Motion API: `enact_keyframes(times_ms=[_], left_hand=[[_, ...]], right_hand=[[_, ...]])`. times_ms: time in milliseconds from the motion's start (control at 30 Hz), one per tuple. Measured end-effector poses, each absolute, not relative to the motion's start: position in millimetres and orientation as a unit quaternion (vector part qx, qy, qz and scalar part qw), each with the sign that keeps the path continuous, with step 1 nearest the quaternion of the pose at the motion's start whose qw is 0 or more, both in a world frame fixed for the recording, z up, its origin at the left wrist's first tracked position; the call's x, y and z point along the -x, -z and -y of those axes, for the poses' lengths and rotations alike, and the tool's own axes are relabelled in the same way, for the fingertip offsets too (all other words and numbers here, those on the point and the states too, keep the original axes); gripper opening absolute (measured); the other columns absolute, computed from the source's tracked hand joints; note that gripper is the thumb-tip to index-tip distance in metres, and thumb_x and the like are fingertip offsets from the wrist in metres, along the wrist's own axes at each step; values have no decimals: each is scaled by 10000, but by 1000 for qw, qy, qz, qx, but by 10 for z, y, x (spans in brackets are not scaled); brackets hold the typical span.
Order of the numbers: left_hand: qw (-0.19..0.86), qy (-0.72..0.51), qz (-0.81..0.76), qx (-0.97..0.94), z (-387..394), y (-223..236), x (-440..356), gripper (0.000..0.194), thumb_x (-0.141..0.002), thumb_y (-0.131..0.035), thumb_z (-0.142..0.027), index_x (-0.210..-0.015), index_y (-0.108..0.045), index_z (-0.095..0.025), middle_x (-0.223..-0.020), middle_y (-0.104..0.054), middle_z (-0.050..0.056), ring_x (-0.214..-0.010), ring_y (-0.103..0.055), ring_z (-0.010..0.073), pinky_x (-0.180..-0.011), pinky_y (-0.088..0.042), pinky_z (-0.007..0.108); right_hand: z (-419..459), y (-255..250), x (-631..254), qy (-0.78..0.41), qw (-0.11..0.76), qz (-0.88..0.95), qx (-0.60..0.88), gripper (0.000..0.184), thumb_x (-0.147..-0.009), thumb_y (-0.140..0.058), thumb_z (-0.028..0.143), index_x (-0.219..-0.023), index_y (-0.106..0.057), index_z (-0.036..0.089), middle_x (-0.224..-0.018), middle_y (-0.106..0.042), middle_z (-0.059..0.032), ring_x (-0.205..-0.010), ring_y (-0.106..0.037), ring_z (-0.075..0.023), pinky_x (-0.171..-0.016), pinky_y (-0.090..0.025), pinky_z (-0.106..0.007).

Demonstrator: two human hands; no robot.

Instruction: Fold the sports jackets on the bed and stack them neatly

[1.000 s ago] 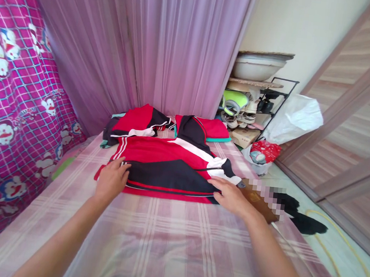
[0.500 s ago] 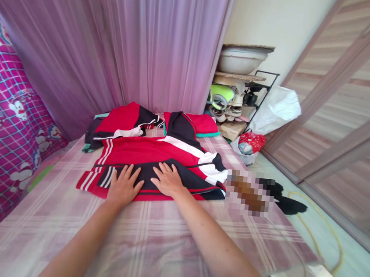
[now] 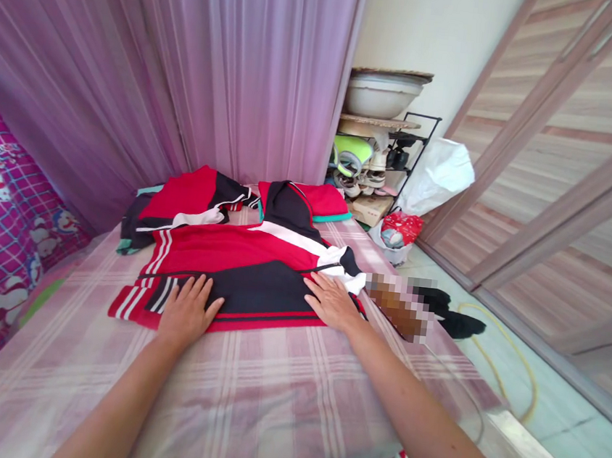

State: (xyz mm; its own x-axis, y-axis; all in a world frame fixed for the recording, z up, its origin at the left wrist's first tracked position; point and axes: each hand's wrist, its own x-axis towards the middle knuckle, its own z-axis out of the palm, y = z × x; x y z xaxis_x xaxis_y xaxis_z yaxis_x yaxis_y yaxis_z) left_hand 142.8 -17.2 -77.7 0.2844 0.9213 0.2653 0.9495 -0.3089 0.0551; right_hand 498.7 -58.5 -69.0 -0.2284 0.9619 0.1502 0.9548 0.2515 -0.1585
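Observation:
A red, black and white jacket [image 3: 256,286] lies spread on the plaid bedsheet [image 3: 268,378], one black sleeve folded across its front. My left hand [image 3: 188,310] rests flat near the striped hem and cuff at the left, fingers spread. Toward the collar on the right, my right hand [image 3: 331,301] lies palm down on the black sleeve's shoulder end, its fingers stretched out. Neither hand grips the cloth.
Behind the jacket lie another red and black garment [image 3: 181,198] and a folded red one [image 3: 327,203]. A pixelated brown object [image 3: 396,308] sits at the bed's right side. Beyond stand a shoe rack [image 3: 418,150], a white bag [image 3: 440,174] and a wardrobe [image 3: 554,160]. Purple curtains [image 3: 235,68] hang behind.
My right hand has slid right along the black sleeve toward the collar. My left hand stays near the hem. The view has shifted a little to the right.

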Motion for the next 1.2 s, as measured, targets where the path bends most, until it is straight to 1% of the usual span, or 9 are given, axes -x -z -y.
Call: enact_keyframes(times_ms=[167, 300, 433, 567, 700, 833, 1000, 1067, 1200], left_hand=[[30, 132, 584, 800, 211, 721, -1459, 549, -925, -459, -478, -1356, -585, -162, -1480, -498, 161, -1387, -434, 346, -1149, -295, 572], [13, 191, 523, 831, 426, 772, -1149, 465, -936, -442, -436, -1299, -635, -217, -1430, -564, 123, -1362, -477, 296, -1150, -341, 527], [21, 207, 509, 835, 605, 752, -605, 439, -910, -482, -423, -1263, -659, -232, -1387, -601, 129, -1332, -507, 293, -1141, -365, 519], [24, 173, 525, 833, 586, 631, -206, 434, -901, -453, -339, -1272, -655, -239, -1363, -617, 129, -1279, -553, 282, -1104, -408, 496], [22, 108, 537, 837, 475, 510, -187, 465, -892, -407, -234, -1294, -639, -254, -1356, -624, 113, -1223, -593, 262, -1079, -432, 446], [31, 70, 554, 829, 403, 394, -307, 490, -859, -406, -145, -1263, -652, -275, -1282, -665, 108, -1151, -632, 255, -1027, -466, 419], [51, 106, 538, 835, 431, 313, -211, 449, -863, -389, -151, -1162, -706, -261, -1226, -680, 126, -1147, -626, 277, -1034, -458, 453], [60, 119, 524, 841, 510, 356, -134, 446, -864, -390, -161, -1159, -707, -264, -1235, -678, 121, -1164, -615, 273, -1053, -446, 453], [63, 77, 515, 851, 728, 497, -98, 440, -880, -384, -178, -1189, -689, -246, -1225, -686, 105, -1111, -637, 260, -1009, -481, 437]], right_hand=[[675, 744, -5010, 44, 214, 763, 609, 382, -956, -413, 269, -1166, -723, 196, -1265, -678, -122, -1187, -602, -257, -1055, -427, -450], [920, 801, -5134, 66, 266, 775, 569, 328, -930, -447, 268, -1036, -754, 229, -1135, -726, -105, -1079, -645, -254, -992, -473, -447], [1169, 859, -5331, 58, 251, 803, 538, 304, -907, -480, 296, -1027, -752, 232, -1102, -728, -107, -1045, -650, -265, -959, -499, -445], [1202, 889, -5487, 43, 213, 825, 521, 385, -848, -487, 222, -1151, -724, 226, -1159, -719, -102, -1080, -651, -262, -973, -509, -444], [1105, 820, -5486, 43, 150, 844, 513, 504, -786, -448, 90, -1191, -717, 224, -1201, -711, -96, -1100, -654, -245, -981, -511, -425], [1035, 659, -5425, 59, 113, 833, 538, 493, -813, -414, 46, -1109, -758, 238, -1127, -740, -86, -1037, -678, -231, -944, -526, -386], [1081, 560, -5436, 80, 127, 817, 557, 455, -845, -416, 55, -1056, -775, 239, -1071, -751, -76, -992, -678, -220, -924, -524, -354], [1137, 621, -5453, 81, 146, 818, 550, 457, -821, -429, 36, -1039, -779, 233, -1060, -752, -76, -991, -674, -218, -933, -518, -355], [1242, 809, -5463, 84, 195, 813, 542, 461, -760, -442, 9, -1005, -783, 200, -1021, -751, -85, -961, -672, -212, -895, -532, -346]])
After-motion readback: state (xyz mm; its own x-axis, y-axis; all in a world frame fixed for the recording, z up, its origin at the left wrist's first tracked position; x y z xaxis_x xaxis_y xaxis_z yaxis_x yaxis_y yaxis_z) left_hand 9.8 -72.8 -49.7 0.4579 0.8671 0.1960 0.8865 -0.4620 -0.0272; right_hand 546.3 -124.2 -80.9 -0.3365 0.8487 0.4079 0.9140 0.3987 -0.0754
